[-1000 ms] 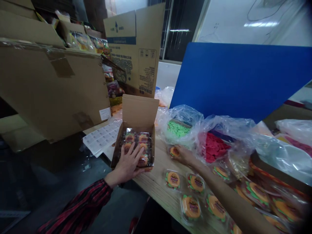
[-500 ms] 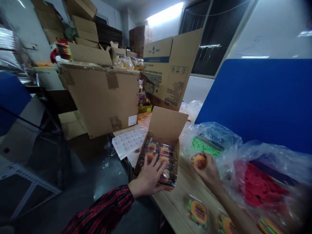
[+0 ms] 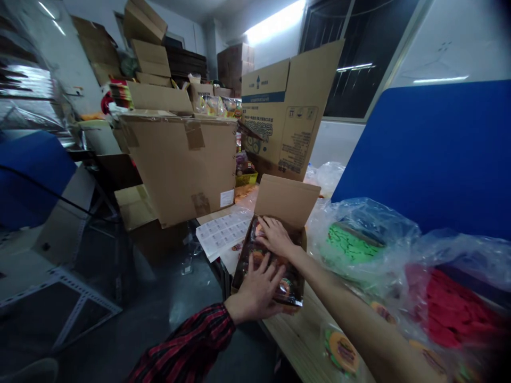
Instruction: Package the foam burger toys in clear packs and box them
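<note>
An open cardboard box (image 3: 286,198) with its lid raised stands at the table's edge. Inside lie several burger-shaped pieces (image 3: 284,287) in clear wrappers. My left hand (image 3: 257,287) rests over the near part of the box, fingers spread on the wrapped pieces. Toward the back of the box, my right hand (image 3: 275,238) lies with its fingers stretched out, touching the burger pieces there. Its palm side is hidden, and the two hands cover part of the contents. Another wrapped burger piece (image 3: 342,351) lies on the wooden table (image 3: 297,340), beneath my right forearm.
Printed label sheets (image 3: 221,230) lie left of the box. Clear plastic bags with green pieces (image 3: 353,242) and red pieces (image 3: 455,308) sit to the right. A large carton (image 3: 179,170) and an upright cardboard box (image 3: 287,111) stand behind; a blue panel (image 3: 431,165) rises at right.
My right hand has moved left from above the table into the box; the burger piece it held no longer shows in it. My left hand stays on the box contents. The view has shifted slightly.
</note>
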{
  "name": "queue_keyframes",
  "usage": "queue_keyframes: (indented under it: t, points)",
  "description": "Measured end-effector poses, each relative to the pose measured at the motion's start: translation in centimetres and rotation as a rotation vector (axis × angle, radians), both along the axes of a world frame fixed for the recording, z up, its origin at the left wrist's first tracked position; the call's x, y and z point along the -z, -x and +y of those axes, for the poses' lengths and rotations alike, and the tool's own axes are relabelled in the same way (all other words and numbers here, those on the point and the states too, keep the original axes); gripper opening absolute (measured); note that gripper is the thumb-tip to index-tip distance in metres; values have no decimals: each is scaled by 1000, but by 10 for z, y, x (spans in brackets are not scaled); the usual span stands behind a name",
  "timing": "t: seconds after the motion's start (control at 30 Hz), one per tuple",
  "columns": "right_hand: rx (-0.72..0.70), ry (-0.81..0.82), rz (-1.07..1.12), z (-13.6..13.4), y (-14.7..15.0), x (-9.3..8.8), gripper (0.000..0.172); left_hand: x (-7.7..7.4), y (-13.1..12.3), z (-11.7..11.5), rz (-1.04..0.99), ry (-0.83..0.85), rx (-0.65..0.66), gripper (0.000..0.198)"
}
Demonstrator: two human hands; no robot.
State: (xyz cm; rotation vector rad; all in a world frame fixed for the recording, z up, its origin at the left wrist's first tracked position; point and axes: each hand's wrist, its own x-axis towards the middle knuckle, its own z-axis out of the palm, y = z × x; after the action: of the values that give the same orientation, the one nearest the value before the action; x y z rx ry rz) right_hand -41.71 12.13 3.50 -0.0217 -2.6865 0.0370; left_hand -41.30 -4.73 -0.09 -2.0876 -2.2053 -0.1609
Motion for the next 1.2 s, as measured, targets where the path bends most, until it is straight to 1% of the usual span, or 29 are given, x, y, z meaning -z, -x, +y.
queue_keyframes:
  t: [0.07, 0.13, 0.2, 0.23, 0.27, 0.3, 0.33, 0.37, 0.4, 0.43, 0.47, 0.53, 0.6, 0.63, 0.67, 0.73, 0.8, 0.87, 0.93, 1.0, 1.03, 1.1, 1.17, 1.2]
  points:
    - [25, 41, 34, -1, -17, -5, 54, 1, -2, 0, 2, -9, -12, 86]
    - [63, 142, 117, 2, -48, -13, 50, 0, -3, 0, -2, -32, -27, 84]
    - [111, 296, 147, 9, -91, -19, 37, 0, -4, 0, 1, -51, -20, 81]
    - [137, 374, 102, 12, -116, -20, 30, 0, -3, 0, 7, -56, -13, 79]
    - [163, 439, 10, 13, -142, -20, 26, 1, -3, 1, 13, -56, -2, 79]
    - [188, 485, -117, 14, -167, -17, 26, 1, -2, 1, 19, -57, 6, 79]
    - [208, 507, -258, 12, -191, -11, 32, 1, -2, 1, 26, -58, 11, 79]
    - [214, 507, -387, 9, -212, -4, 45, 2, -2, 1, 32, -59, 12, 80]
    - [220, 490, -478, 4, -230, 5, 59, 3, -2, 2, 38, -62, 10, 80]
    - [212, 467, -537, -1, -244, 15, 69, 3, -2, 2, 43, -65, 6, 81]
    - [197, 447, -555, -6, -254, 26, 73, 4, -2, 2, 48, -67, -1, 81]
    - [156, 421, -523, -12, -262, 44, 67, 4, -3, 2, 49, -65, -11, 82]
    - [140, 389, -438, -11, -259, 52, 56, 4, -3, 2, 43, -56, -16, 83]
    - [146, 363, -385, -8, -254, 51, 52, 4, -3, 2, 38, -50, -17, 83]
    - [167, 332, -322, -4, -248, 46, 49, 4, -3, 2, 32, -45, -19, 84]
    - [229, 264, -173, 6, -233, 27, 47, 4, -2, 2, 16, -43, -19, 85]
    - [275, 201, 2, 14, -212, 1, 51, 4, -2, 1, -3, -46, -14, 85]
    - [270, 147, 162, 19, -184, -22, 59, 5, -2, 1, -18, -45, -11, 85]
    - [223, 99, 232, 23, -150, -35, 66, 5, -1, 1, -22, -41, -16, 86]
    - [191, 38, 160, 26, -115, -36, 71, 5, -2, 2, -15, -38, -25, 86]
    - [190, 8, 91, 27, -100, -33, 71, 5, -2, 2, -8, -37, -27, 86]
    - [195, -25, -48, 25, -76, -24, 65, 6, -2, 2, 11, -45, -27, 86]
    - [206, -23, -126, 19, -66, -15, 57, 7, -2, 2, 34, -75, -12, 84]
    - [213, -13, -138, 15, -68, -11, 55, 8, -2, 1, 46, -98, -5, 83]
